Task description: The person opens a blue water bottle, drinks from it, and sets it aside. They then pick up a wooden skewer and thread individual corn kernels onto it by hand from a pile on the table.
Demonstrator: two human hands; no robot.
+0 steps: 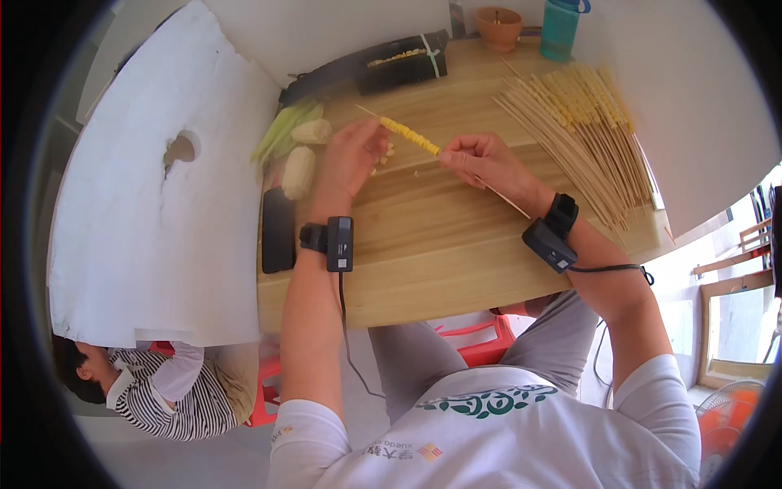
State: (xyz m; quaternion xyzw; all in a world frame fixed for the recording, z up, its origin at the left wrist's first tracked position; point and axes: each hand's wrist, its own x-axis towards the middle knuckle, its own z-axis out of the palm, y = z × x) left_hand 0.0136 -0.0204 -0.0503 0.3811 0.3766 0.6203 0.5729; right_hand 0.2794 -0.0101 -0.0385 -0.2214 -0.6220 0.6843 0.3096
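Observation:
A wooden skewer threaded with yellow corn kernels (410, 136) slants across the space between my hands, its bare tip up and to the left. My right hand (493, 167) pinches it just below the row of kernels, and the stick's bare length runs down past my palm. At the upper end of the row, my left hand (357, 151) has its fingers closed against the skewer; whether they also hold a kernel is hidden. A few loose kernels (385, 160) lie on the wooden table (432, 236) beside my left hand. Left of it are stripped corncobs (300, 171) and green husks (281, 130).
Bare sticks (562, 155) and kernel-filled skewers (595, 102) lie at right. A black box of kernels (401, 63), clay pot (498, 31) and blue bottle (560, 31) stand behind. A black phone-like slab (278, 232) lies left. White boards flank the table; another person (175, 387) is beyond the left one.

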